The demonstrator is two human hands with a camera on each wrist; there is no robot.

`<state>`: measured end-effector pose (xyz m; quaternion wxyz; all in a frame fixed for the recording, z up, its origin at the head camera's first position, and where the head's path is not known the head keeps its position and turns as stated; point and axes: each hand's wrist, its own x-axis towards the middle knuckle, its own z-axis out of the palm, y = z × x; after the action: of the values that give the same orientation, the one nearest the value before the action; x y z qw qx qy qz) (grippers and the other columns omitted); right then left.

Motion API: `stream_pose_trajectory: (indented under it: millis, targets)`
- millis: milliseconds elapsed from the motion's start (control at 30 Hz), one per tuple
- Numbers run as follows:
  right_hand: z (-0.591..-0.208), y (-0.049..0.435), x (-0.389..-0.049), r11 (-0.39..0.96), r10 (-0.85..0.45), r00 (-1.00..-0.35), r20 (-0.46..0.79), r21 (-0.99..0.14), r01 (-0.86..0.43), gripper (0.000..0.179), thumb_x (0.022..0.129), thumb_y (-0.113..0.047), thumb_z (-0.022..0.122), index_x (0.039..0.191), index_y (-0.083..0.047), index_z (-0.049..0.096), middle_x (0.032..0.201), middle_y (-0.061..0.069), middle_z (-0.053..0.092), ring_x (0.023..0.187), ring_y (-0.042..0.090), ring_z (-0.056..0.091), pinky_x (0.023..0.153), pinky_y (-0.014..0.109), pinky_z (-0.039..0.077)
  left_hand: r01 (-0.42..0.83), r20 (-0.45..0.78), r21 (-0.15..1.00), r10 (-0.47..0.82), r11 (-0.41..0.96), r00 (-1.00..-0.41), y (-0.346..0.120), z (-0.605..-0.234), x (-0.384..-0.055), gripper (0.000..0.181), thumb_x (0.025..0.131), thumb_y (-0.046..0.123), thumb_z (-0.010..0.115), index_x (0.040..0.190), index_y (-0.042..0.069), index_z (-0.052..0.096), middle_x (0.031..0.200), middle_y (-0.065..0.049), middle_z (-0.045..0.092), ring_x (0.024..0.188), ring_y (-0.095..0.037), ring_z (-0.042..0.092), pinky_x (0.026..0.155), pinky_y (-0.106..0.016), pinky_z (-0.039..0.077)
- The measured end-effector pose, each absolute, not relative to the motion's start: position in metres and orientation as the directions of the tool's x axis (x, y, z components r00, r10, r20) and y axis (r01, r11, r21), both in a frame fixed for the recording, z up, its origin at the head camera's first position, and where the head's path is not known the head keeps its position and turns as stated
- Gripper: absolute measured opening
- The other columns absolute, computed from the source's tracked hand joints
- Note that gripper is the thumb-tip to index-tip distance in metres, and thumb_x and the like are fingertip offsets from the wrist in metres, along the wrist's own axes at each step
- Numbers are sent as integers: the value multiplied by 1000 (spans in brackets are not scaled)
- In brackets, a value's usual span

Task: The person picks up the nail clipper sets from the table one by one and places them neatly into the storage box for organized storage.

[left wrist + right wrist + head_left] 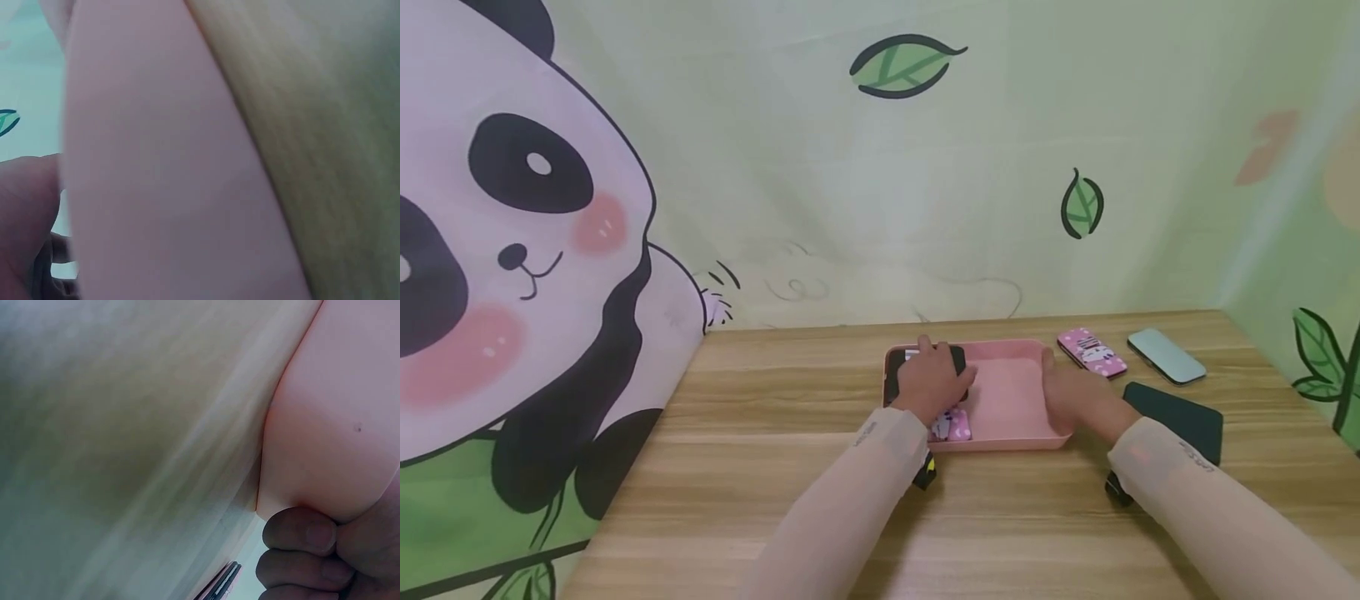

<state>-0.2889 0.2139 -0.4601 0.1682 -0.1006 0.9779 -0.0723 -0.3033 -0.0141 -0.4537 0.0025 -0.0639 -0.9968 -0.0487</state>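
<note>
A shallow pink tray [1007, 392] lies on the wooden table. My left hand [931, 385] rests over its left part, on a flat black phone-shaped item [957, 357] with a white label. Below that hand, inside the tray, part of a pink cartoon-patterned item [958, 425] shows. My right hand [1078, 400] grips the tray's right end. In the right wrist view its curled fingers [300, 531] are against the tray's outer wall [331, 450]. The left wrist view is mostly filled by the tray wall [156, 156], with the left thumb [28, 194] above the rim.
Right of the tray lie a pink cartoon-patterned phone-shaped item [1092, 352], a pale blue-grey one [1167, 356] and a dark flat one [1180, 421], partly behind the right sleeve. A panda-printed cloth [820, 208] hangs behind the wooden table [760, 417].
</note>
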Motion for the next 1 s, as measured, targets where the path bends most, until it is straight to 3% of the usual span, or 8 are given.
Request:
stream_pose_trajectory:
  millis: [233,667,1000]
  targets:
    - [-458,213,-289,971,-207,-919,-336,-187,-151,88,96,-11,53,155,9,-9,69,9,54,50,20,49,45,28,35,142,-24,159,148,977,-989,-21,-448,-302,67,98,57,44,144,9,49,128,-15,47,65,-20,59,57,-36,53]
    - [-455,211,-286,970,-216,-919,-330,-184,-161,88,94,-7,54,154,10,-8,69,9,53,49,19,47,44,26,34,207,-30,246,221,947,-975,-33,-442,-300,58,100,48,48,147,14,48,124,-14,50,78,-21,59,67,-35,54]
    - [-459,213,-288,967,-230,-920,-317,-178,-180,89,92,-6,54,154,11,-8,69,9,53,50,18,46,44,27,34,218,8,336,229,916,-973,-47,-439,-296,52,99,44,52,142,14,53,130,-13,53,97,-23,58,90,-40,54]
